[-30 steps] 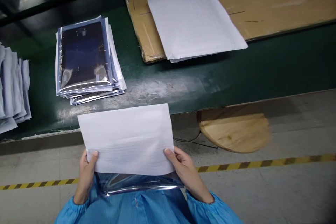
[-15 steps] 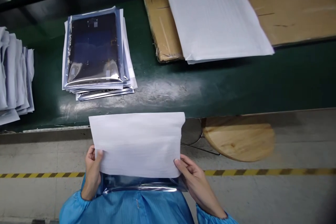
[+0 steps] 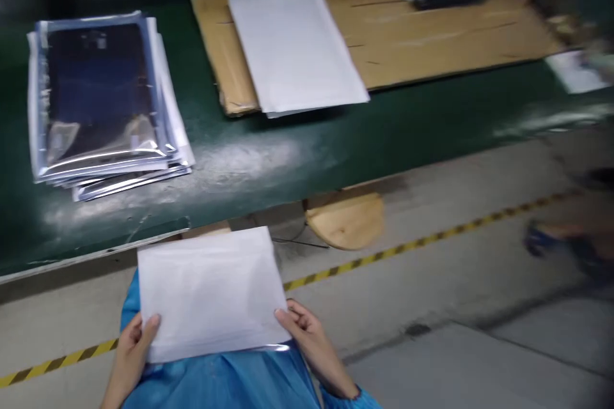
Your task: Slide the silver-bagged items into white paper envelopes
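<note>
Glossy bag (image 3: 277, 347) has nearly vanished inside or behind the white pouch (image 3: 211, 297).

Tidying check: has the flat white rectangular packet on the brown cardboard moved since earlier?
No, neither way: the flat white packet still overhangs the front edge of the brown cardboard beside its left corner.

bagged stack (image 3: 98, 92) and cardboard (image 3: 446, 41) flank a narrow free lane.
</note>
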`<state>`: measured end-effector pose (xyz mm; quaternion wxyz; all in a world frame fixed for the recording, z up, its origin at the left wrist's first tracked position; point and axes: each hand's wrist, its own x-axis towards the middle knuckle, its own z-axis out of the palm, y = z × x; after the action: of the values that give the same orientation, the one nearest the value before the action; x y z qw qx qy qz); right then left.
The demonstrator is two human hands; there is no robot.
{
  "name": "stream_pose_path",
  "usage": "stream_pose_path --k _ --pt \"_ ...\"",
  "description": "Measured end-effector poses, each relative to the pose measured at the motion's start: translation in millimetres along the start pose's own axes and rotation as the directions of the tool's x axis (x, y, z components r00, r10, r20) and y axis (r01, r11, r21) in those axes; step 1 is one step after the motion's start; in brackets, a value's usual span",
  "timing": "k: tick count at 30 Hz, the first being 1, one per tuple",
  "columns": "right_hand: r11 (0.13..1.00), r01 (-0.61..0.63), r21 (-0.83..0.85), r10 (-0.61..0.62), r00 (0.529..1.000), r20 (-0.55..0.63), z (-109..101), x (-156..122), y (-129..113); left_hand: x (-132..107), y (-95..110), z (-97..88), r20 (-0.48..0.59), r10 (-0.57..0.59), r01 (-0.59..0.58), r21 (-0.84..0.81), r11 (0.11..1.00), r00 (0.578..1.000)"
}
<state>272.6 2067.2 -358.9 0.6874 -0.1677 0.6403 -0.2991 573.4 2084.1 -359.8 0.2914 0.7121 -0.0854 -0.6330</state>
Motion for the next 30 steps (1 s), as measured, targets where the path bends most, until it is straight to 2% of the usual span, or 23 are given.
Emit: stream_pose_path --k 3,5,7,9,11,13,15,18,20,22,25,27,28,30 --pt "0.999 0.001 0.037 -0.002 1.0 0.006 -1 -11 7 -2 -11 -3.6 -0.146 -0.044 0.056 0.079 0.995 0.988" --pt "1.0 -0.004 0.031 0.004 1.0 -0.003 -5 -18 5 -5 -13 -6.0 -0.19 -0.062 0.084 0.109 0.991 0.98" --pt "1.0 -0.002 0.017 0.002 0.999 0.038 -9 -23 -1 -10 -9 -7.4 -0.143 -0.024 0.042 0.126 0.991 0.989" --pt "1.0 0.002 0.026 -0.006 0.989 0.146 -11 -24 -9 -16 0 -6.5 -0.066 0.041 -0.031 0.151 0.988 0.997" --pt "0.999 0.0 0.035 -0.008 0.976 0.216 -11 -23 -15 -20 9 -2.8 -0.036 0.062 -0.055 0.167 0.984 0.997" --pt "1.0 0.013 0.013 -0.015 0.99 0.142 -8 -19 -16 -22 16 3.1 -0.036 0.028 -0.022 0.161 0.987 0.999" --pt "0.998 0.056 -0.02 -0.057 0.998 -0.018 -4 -12 -14 -22 16 9.5 -0.023 -0.02 0.023 0.172 0.985 1.0" --pt "0.988 0.147 -0.047 -0.153 0.967 -0.205 -2 0 -8 -19 5 13.5 -0.042 -0.045 0.053 0.219 0.974 0.998" --pt "0.981 0.187 -0.044 -0.192 0.953 -0.236 -5 4 -7 -13 -4 9.9 -0.022 0.0 0.005 0.195 0.981 1.0" --pt "0.979 0.199 -0.039 -0.202 0.963 -0.175 -11 4 -11 -3 -7 3.8 0.058 0.027 -0.031 0.073 0.997 0.998" --pt "0.984 0.173 -0.051 -0.172 0.985 0.021 -23 -1 -25 17 9 2.2 0.172 -0.119 0.143 -0.134 0.981 0.978" --pt "0.986 0.159 -0.042 -0.154 0.982 0.107 -31 -5 -33 27 31 11.6 0.191 -0.226 0.253 -0.13 0.959 0.955" --pt "0.987 0.162 -0.015 -0.16 0.982 0.1 -36 -7 -34 29 43 18.9 0.206 -0.261 0.283 -0.085 0.955 0.943" --pt "0.975 0.191 0.114 -0.189 0.982 -0.024 -45 -13 -30 25 63 35.8 0.264 -0.274 0.281 0.009 0.96 0.925"
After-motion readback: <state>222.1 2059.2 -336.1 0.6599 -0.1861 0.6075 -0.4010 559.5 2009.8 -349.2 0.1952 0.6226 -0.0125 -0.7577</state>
